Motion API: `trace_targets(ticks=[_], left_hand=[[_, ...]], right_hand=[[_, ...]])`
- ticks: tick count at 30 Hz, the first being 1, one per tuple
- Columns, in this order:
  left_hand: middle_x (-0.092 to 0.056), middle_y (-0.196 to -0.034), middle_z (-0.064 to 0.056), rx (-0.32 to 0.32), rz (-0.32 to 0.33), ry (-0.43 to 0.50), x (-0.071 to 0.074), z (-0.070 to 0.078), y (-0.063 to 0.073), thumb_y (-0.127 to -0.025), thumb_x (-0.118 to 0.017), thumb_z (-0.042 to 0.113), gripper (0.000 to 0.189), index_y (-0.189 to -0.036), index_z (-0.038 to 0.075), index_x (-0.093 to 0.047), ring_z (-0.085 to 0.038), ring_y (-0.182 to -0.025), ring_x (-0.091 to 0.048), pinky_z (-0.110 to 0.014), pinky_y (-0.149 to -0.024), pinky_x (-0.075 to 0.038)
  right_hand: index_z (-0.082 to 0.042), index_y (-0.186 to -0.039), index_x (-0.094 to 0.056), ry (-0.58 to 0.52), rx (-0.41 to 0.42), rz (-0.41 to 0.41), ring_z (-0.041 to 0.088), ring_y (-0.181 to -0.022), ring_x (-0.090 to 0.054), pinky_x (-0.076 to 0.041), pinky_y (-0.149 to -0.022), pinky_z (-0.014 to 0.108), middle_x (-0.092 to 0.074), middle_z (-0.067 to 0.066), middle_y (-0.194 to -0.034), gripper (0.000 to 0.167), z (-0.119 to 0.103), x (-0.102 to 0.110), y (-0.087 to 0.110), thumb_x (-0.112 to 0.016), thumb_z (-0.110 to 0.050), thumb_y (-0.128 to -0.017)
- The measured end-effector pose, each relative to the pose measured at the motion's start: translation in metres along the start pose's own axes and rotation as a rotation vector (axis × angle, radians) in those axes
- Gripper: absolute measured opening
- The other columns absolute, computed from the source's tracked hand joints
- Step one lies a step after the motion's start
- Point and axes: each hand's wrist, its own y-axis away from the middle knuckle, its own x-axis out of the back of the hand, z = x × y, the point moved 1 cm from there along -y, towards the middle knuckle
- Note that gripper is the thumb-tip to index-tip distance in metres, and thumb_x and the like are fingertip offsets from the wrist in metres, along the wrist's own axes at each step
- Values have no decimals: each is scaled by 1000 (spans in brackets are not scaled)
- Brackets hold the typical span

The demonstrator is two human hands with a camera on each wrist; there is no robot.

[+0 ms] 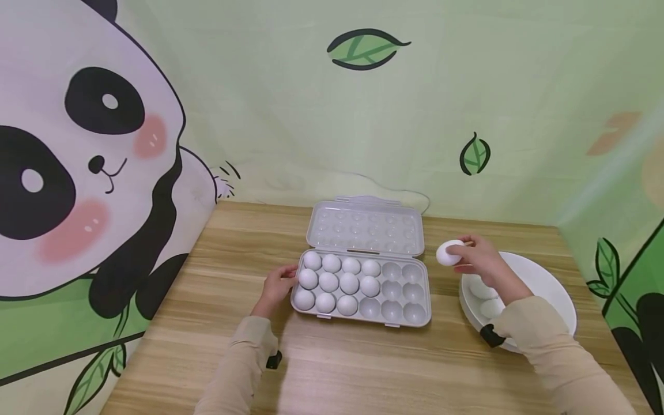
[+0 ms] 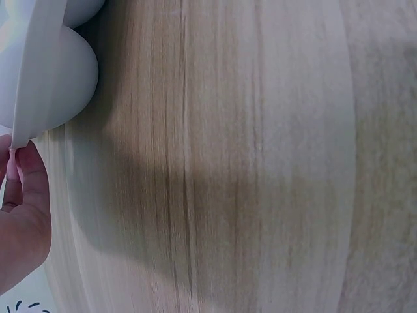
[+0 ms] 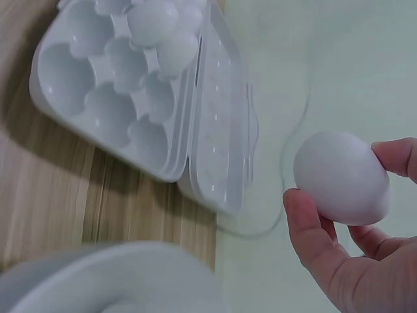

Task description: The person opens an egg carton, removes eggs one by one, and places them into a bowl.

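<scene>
A white egg (image 1: 447, 253) is pinched between the thumb and fingers of my right hand (image 1: 482, 259), raised between the carton and the bowl. In the right wrist view the egg (image 3: 341, 177) shows nearly whole, with fingertips at its sides. My left hand (image 1: 276, 288) grips the left rim of a pale grey plastic egg carton (image 1: 414, 314). The left wrist view shows that hand's fingers (image 2: 34, 179) right at the rim. White eggs (image 1: 328, 282) fill the carton's left part, while several cups at its right end are bare. Its lid (image 1: 365, 227) lies folded back.
A white bowl (image 1: 544, 282) stands at the right with several eggs (image 1: 490, 308) inside, partly hidden under my right forearm. The wooden table (image 1: 332, 369) ends at a green printed backdrop (image 1: 259, 115). A thin cord (image 1: 384, 187) runs behind the lid.
</scene>
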Motion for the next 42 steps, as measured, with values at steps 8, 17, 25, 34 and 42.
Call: trace_targets(ticks=[8, 17, 25, 34, 42], left_hand=[[-56, -96, -18, 3, -3, -9, 0, 0, 1, -78, -55, -4, 33, -112, -4, -57, -19, -85, -51, -23, -65, -45], [-57, -98, -19, 2, 5, -20, 0, -1, -1, -78, -56, -3, 33, -111, -3, -58, -17, -83, -52, -19, -63, -42], [-57, -98, -20, -10, 4, -23, 0, 1, 0, -78, -56, -3, 34, -111, -4, -57, -18, -84, -53, -18, -62, -41], [-57, -100, -21, 4, -6, -23, 0, -1, -1, -79, -55, -3, 34, -113, -4, -56, -21, -89, -52, -19, -63, -42], [-56, -100, -20, 10, -3, -12, 0, 0, -1, -79, -55, -4, 34, -114, -3, -56, -22, -91, -51, -20, -65, -44]], right_hand=[[11, -127, -22, -12, -47, 36, 4, -64, -58, -52, -64, 24, -54, -8, -72, 63, 22, 34, -2, -54, -22, -84], [11, -121, -28, 89, -98, 127, 8, -64, -56, -52, -63, 25, -50, -2, -78, 56, 43, 65, -5, -52, -25, -84], [8, -101, -36, 180, -138, 236, 13, -60, -50, -50, -58, 29, -45, 8, -81, 39, 61, 81, -6, -53, -20, -81], [9, -89, -46, 378, -174, 324, 16, -51, -48, -45, -49, 29, -46, 7, -66, 33, 66, 88, 1, -54, -22, -78], [13, -91, -52, 505, -195, 362, 16, -47, -45, -38, -44, 28, -44, 4, -55, 38, 73, 90, 2, -54, -23, -78]])
